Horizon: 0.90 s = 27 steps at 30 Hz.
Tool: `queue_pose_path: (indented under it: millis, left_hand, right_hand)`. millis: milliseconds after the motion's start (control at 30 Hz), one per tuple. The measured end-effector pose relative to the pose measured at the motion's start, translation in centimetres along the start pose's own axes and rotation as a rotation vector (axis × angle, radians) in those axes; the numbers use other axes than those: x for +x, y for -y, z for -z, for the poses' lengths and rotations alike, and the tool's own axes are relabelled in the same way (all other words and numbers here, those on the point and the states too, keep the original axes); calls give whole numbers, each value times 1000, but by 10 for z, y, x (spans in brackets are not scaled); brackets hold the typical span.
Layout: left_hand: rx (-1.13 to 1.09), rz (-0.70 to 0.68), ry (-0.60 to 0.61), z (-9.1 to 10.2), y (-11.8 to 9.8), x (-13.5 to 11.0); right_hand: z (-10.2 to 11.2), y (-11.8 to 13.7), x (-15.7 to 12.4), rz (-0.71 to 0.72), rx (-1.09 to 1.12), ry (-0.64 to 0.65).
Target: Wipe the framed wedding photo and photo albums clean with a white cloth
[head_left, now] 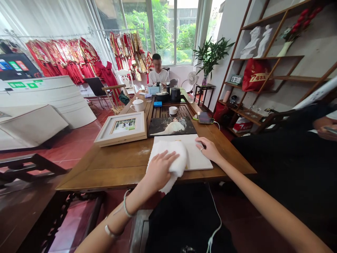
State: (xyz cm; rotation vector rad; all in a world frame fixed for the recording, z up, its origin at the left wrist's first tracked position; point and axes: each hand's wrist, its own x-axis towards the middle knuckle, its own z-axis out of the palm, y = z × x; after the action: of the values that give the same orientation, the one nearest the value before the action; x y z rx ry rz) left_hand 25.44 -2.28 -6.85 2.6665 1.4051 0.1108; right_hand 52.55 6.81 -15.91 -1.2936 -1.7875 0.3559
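A white panel (201, 158) lies flat on the wooden table (105, 167) near its front edge. On the panel's left part sits a bunched white towel (180, 161), one end hanging over the table edge. My left hand (159, 167) presses down on the towel, fingers spread a little over it and the thumb hidden. At the panel's right edge, my right hand (209, 149) holds on with bent fingers and thumb. Small yellowish patches show on the panel beside the towel. Just beyond the panel is a dark picture panel (172, 126) showing a figure in a white gown.
Left of the picture panel lies a wooden photo frame (121, 128). Farther back stand a lidded white mug (137, 104), a white cup (173, 110) and a black kettle (175, 94). A phone (205, 118) with a cable lies right. A person (159, 75) sits opposite; another is at the right edge.
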Motion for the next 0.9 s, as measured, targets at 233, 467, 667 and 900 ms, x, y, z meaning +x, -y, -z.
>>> queue_pose_path:
  millis: [233, 467, 667, 900]
  left_hand:
    - [36, 102, -127, -4, 42, 48]
    - [36, 81, -210, -12, 57, 64]
    - [-27, 80, -204, -19, 38, 29]
    - [-91, 66, -189, -31, 8, -22]
  right_hand:
    - [-2, -9, 0, -61, 150, 20]
    - [1, -2, 0, -46, 93, 19]
    - [1, 2, -1, -51, 52, 24]
    - [0, 4, -1, -31, 7, 3]
